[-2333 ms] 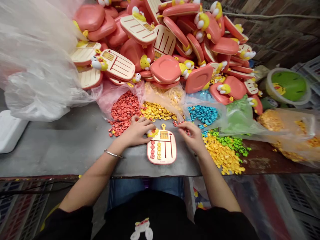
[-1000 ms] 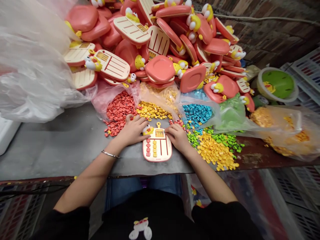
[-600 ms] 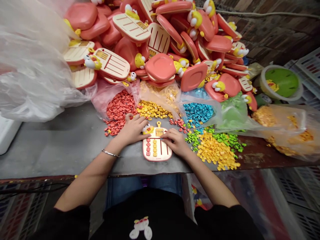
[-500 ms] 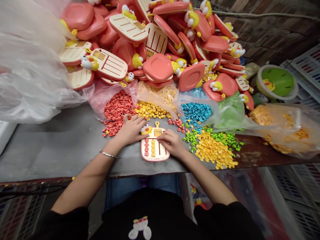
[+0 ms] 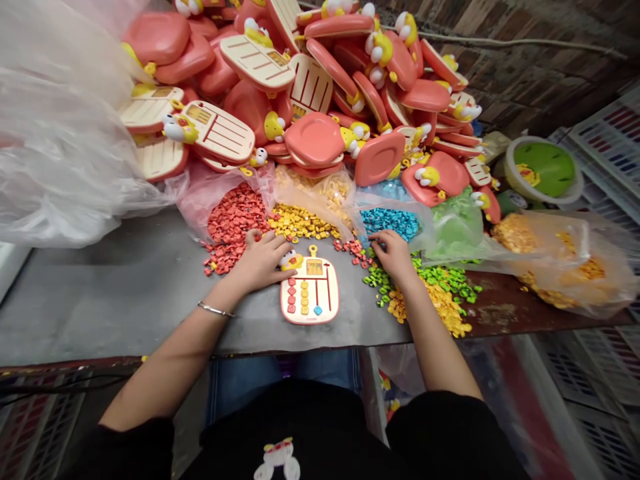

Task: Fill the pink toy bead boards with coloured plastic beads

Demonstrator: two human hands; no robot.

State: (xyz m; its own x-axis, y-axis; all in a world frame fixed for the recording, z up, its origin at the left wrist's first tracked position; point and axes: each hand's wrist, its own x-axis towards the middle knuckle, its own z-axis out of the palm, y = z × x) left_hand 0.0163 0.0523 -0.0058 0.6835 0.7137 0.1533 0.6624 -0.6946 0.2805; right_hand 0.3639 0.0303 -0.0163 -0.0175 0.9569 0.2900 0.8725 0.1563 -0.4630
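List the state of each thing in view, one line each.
Left hand: flat, at the toy board's left edge, beside its duck head.
Right hand: fingers bunched over loose beads, off the board.
Toy board: lying flat, red column, yellow column, one blue piece.
Bag of red beads: open, spilling.
Bag of blue beads: open.

"Head camera, what do I have?"

"Left hand (image 5: 260, 262) flat on the steel-topped bench (image 5: 125, 313), just beside a cream-and-coral toy board (image 5: 320, 300) with a yellow duck head (image 5: 291, 261); right hand (image 5: 393, 255) reaching down between blue beads (image 5: 387, 223) and green beads (image 5: 420, 280)."
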